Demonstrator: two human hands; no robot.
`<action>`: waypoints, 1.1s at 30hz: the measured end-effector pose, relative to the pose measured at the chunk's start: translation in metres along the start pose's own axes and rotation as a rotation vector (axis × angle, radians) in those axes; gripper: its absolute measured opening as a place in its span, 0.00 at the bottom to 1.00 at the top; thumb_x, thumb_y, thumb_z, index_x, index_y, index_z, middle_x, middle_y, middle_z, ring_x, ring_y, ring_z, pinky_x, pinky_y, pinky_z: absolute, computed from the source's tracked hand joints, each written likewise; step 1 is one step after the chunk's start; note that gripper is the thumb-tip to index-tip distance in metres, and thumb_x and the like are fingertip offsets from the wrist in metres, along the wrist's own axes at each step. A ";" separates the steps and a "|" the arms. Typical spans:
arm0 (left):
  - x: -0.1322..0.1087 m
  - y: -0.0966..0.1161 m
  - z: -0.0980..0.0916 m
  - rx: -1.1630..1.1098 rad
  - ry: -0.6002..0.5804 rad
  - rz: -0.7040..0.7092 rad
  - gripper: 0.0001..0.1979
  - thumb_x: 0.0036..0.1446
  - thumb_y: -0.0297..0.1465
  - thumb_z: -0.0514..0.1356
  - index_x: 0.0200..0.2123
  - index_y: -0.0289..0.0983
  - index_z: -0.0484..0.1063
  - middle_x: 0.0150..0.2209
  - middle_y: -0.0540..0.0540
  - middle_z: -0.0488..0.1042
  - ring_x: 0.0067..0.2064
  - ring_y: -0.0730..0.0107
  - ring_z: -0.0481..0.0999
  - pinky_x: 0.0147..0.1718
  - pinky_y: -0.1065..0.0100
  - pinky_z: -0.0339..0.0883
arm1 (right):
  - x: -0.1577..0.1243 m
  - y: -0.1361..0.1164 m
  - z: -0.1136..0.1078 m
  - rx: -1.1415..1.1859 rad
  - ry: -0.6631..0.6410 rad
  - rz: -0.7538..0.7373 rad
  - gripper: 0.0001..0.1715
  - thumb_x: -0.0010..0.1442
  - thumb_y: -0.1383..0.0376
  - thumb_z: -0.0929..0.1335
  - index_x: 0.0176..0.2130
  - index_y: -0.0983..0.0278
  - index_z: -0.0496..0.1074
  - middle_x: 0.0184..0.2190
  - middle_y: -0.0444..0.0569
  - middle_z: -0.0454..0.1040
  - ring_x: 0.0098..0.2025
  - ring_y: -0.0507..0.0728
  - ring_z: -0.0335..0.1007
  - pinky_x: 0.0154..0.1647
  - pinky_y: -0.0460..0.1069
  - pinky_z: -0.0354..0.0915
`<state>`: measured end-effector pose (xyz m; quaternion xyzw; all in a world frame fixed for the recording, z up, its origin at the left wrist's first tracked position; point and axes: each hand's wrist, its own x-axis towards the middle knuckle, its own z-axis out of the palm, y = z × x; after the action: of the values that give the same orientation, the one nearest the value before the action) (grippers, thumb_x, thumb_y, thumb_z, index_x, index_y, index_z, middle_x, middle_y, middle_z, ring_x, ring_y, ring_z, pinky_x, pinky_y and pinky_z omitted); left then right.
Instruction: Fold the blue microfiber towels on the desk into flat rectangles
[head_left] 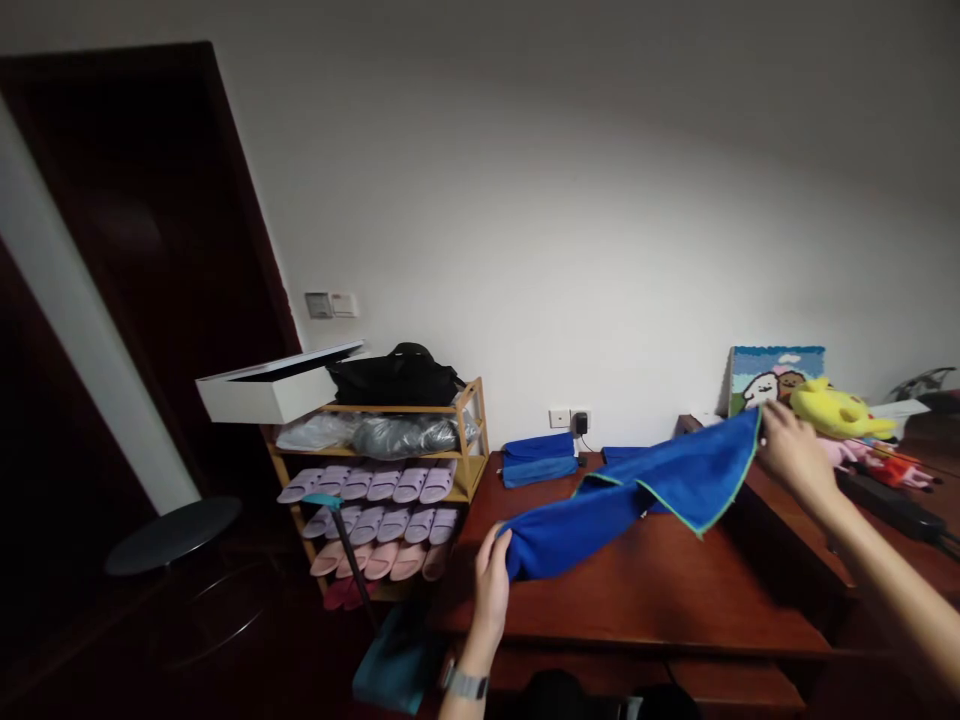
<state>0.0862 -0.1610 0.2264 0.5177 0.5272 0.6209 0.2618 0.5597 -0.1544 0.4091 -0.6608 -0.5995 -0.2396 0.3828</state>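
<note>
A blue cloth with a green stitched edge hangs stretched at a slant above the brown wooden desk. My left hand, a watch on its wrist, is closed on the lower left end. Higher up, my right hand pinches the opposite corner, and a pointed flap droops beside it. Behind, a folded blue cloth lies on the desk against the wall. Another blue cloth is partly covered by the held one.
Left of the desk stands a wooden shoe rack with several slippers, a black bag and a white box on it. A round stool is farther left. Plush toys and a dog picture are at right.
</note>
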 end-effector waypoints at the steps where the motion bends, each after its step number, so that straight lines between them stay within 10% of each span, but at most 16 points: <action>1: 0.005 0.010 0.002 -0.003 -0.005 0.011 0.24 0.65 0.48 0.53 0.50 0.38 0.77 0.51 0.40 0.81 0.55 0.53 0.79 0.55 0.55 0.71 | -0.018 -0.001 0.015 -0.042 -0.106 0.041 0.22 0.67 0.65 0.62 0.55 0.69 0.75 0.63 0.68 0.69 0.61 0.74 0.68 0.56 0.69 0.68; 8: -0.012 0.068 0.042 0.176 -0.561 0.261 0.13 0.64 0.34 0.54 0.39 0.40 0.79 0.41 0.46 0.83 0.43 0.62 0.80 0.47 0.64 0.70 | -0.174 -0.139 0.080 0.640 -0.583 -0.297 0.29 0.65 0.58 0.66 0.64 0.54 0.66 0.65 0.51 0.69 0.66 0.63 0.65 0.67 0.60 0.62; 12: -0.038 0.073 0.037 0.364 -0.726 0.328 0.13 0.61 0.27 0.54 0.39 0.41 0.80 0.40 0.47 0.83 0.43 0.63 0.80 0.46 0.67 0.69 | -0.211 -0.189 0.091 0.918 -0.603 -0.177 0.22 0.63 0.62 0.66 0.57 0.57 0.69 0.55 0.51 0.76 0.58 0.61 0.71 0.61 0.56 0.65; 18: -0.056 0.070 -0.008 0.635 -0.713 0.412 0.12 0.60 0.25 0.56 0.36 0.44 0.78 0.35 0.51 0.81 0.38 0.67 0.80 0.39 0.71 0.70 | -0.231 -0.181 0.090 0.901 -0.850 -0.100 0.09 0.62 0.60 0.69 0.31 0.60 0.69 0.31 0.42 0.75 0.35 0.54 0.70 0.38 0.47 0.62; 33: -0.023 0.116 -0.100 0.771 -0.223 1.123 0.14 0.71 0.26 0.54 0.52 0.41 0.76 0.41 0.47 0.85 0.38 0.68 0.84 0.41 0.69 0.76 | -0.194 -0.100 0.014 0.629 -0.909 -0.093 0.19 0.64 0.48 0.68 0.32 0.59 0.68 0.32 0.43 0.75 0.37 0.56 0.69 0.41 0.48 0.60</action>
<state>0.0280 -0.2551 0.3344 0.8294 0.3321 0.3736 -0.2497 0.4275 -0.2629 0.2726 -0.5244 -0.7755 0.2435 0.2535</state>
